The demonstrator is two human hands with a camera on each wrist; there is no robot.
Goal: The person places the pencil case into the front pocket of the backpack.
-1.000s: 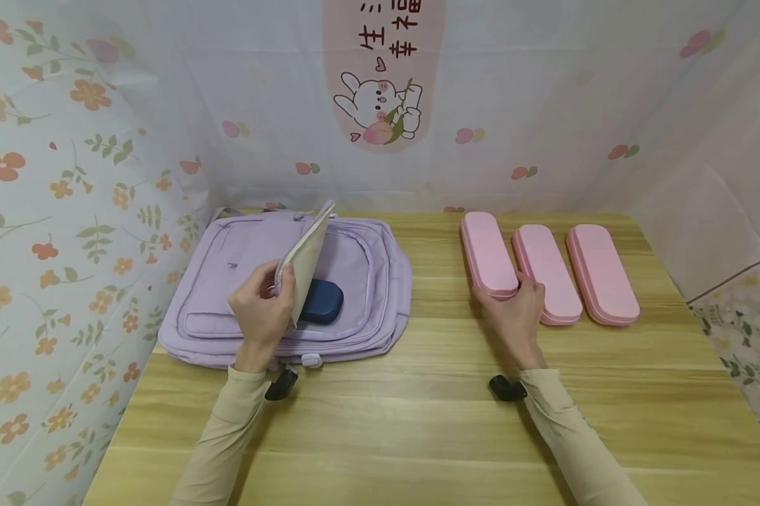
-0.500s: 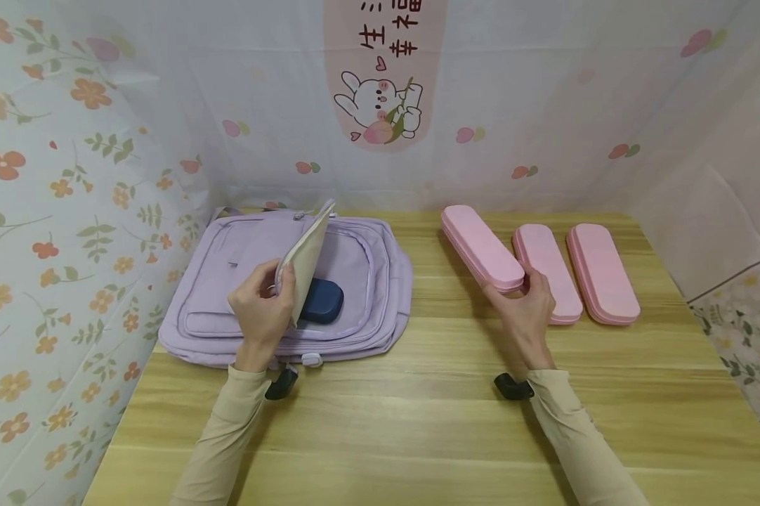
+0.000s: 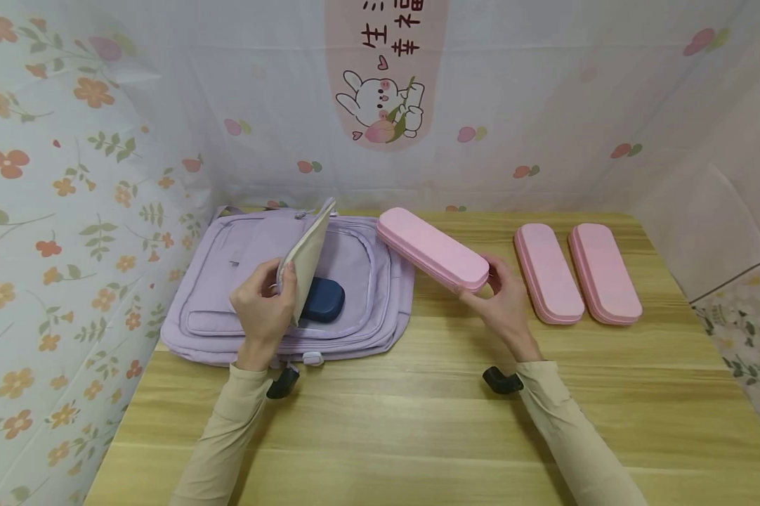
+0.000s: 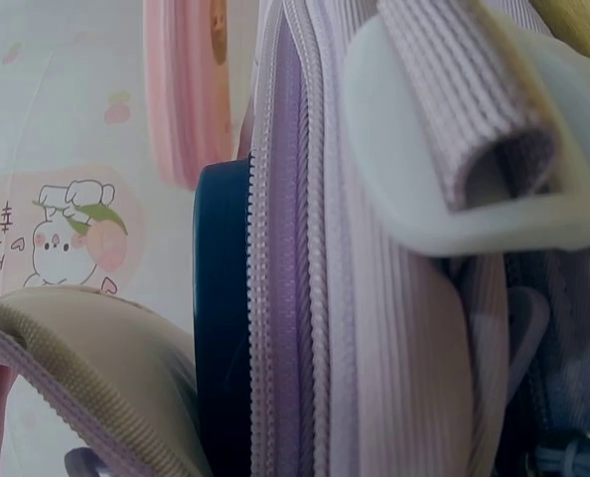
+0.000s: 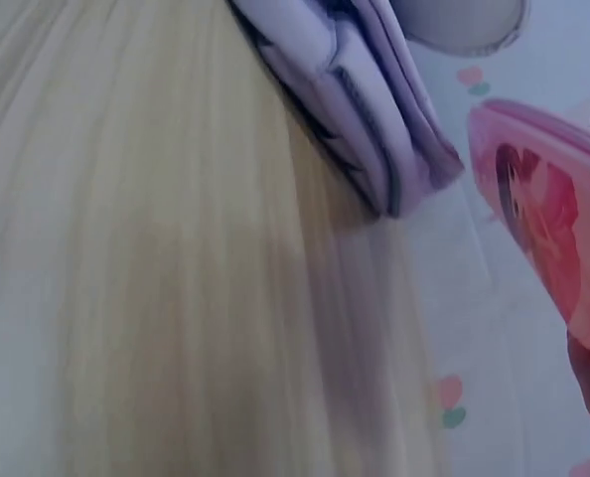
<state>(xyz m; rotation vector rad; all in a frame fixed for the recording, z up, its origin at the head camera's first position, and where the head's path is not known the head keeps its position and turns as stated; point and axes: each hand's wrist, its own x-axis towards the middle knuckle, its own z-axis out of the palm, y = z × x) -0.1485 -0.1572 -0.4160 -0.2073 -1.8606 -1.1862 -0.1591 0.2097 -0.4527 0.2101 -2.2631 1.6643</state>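
A lilac backpack [image 3: 247, 242] lies flat on the left of the table. My left hand [image 3: 263, 302] pinches the edge of its front pocket flap [image 3: 310, 260] and holds it raised. Inside the open pocket sits a dark blue case [image 3: 325, 300], partly hidden by the flap; the left wrist view shows its side behind the zipper teeth [image 4: 260, 328]. My right hand [image 3: 503, 302] grips one end of a pink pencil case [image 3: 433, 246], held in the air with its far end over the backpack's right edge. A printed picture shows on this pencil case's underside [image 5: 543, 209].
Two similar pink pencil cases [image 3: 549, 274] [image 3: 604, 274] lie side by side on the right of the wooden table [image 3: 386, 436]. A printed cloth backdrop [image 3: 260, 91] stands behind, and a flowered cloth [image 3: 57, 232] closes the left side.
My right hand has lifted the leftmost pink pencil case from beside the other two, carried it left to the backpack and turned it more crosswise. My left hand still holds the flap.
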